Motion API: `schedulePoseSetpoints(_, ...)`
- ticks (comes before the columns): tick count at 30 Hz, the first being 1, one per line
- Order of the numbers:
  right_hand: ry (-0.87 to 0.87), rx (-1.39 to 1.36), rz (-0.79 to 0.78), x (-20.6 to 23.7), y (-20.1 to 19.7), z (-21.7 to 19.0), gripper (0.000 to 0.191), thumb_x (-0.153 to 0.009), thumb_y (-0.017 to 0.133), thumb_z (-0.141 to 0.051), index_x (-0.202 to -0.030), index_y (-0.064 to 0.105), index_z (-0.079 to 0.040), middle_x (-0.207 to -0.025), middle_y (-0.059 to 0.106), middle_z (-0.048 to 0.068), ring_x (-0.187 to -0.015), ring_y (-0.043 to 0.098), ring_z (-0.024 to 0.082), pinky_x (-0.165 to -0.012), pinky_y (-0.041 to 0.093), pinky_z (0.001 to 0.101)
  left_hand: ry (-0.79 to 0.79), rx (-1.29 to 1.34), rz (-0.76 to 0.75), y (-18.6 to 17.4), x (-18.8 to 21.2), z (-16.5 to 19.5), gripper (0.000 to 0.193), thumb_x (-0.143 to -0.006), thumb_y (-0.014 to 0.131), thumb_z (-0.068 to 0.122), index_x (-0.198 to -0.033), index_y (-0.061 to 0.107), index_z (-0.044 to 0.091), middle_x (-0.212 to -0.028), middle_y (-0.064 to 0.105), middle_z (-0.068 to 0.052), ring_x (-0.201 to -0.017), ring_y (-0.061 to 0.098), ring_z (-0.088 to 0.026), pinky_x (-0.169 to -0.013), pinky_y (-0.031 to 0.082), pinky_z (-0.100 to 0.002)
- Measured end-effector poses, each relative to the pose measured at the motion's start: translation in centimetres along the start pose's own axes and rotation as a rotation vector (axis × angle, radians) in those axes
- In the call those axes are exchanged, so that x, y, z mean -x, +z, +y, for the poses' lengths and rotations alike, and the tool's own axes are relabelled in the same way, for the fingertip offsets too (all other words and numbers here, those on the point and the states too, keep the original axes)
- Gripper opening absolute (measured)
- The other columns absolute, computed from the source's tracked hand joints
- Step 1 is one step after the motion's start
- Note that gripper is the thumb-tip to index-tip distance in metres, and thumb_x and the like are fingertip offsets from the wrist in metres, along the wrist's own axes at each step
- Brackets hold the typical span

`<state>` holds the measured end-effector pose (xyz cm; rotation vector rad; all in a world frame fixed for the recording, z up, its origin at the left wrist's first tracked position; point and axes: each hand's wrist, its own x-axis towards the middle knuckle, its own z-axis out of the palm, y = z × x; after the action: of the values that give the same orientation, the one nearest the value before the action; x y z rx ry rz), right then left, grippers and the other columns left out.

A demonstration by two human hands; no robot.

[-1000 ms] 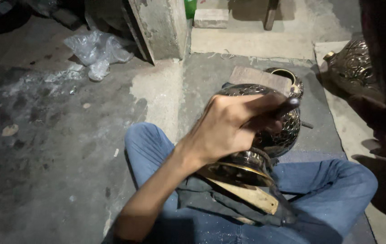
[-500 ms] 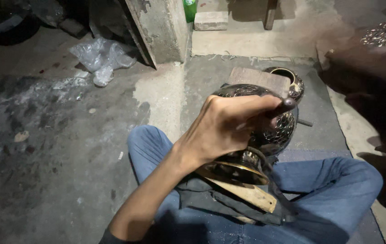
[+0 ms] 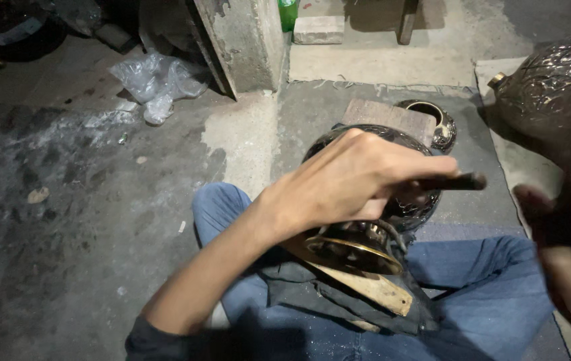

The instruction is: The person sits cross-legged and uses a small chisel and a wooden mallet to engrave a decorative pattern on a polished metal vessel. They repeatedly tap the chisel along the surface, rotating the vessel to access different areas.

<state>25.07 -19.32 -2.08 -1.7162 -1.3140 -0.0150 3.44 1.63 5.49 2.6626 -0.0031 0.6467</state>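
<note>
Over the dark engraved round metal vessel [image 3: 392, 200], left hand [image 3: 352, 180] fist-grips a dark thin rod tool [image 3: 456, 181]; right hand [image 3: 566, 254] blurred, grip unclear.

The stained concrete floor [image 3: 64, 220] carries crumpled clear plastic [image 3: 158, 80], a brick [image 3: 319, 30] and a grey mat [image 3: 479, 174].

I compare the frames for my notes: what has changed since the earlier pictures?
The left hand has shifted its dark thin tool slightly rightward, so its tip now sticks out past the round dark embossed metal vessel. The vessel stays on the lap; the right hand remains blurred.
</note>
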Motion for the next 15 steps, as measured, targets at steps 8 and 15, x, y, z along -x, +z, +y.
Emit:
schedulePoseSetpoints(8,-0.005,-0.051,0.21,2.9,2.0,1.3,0.041,-0.1,0.076,0.0,-0.133,0.054,0.008,-0.109,0.068,0.015,-0.097,0.068,0.018,-0.09,0.055,0.0251,0.253,-0.054,0.014,-1.0,-0.3,0.4,0.076,-0.072,0.068,-0.008,-0.143,0.055,0.017,-0.106,0.076,-0.005,-0.074,0.071,-0.018,-0.069,0.06,-0.031)
schedulePoseSetpoints(15,-0.077,-0.08,0.331,3.7,3.5,1.0,0.041,-0.101,0.078,0.0,-0.132,0.054,0.009,-0.107,0.068,0.014,-0.097,0.068,0.017,-0.09,0.054,0.0242,0.258,-0.125,-0.103,-1.2,-1.3,1.3,0.068,-0.084,0.068,-0.008,-0.143,0.058,0.023,-0.093,0.076,-0.002,-0.074,0.071,-0.019,-0.068,0.059,-0.036)
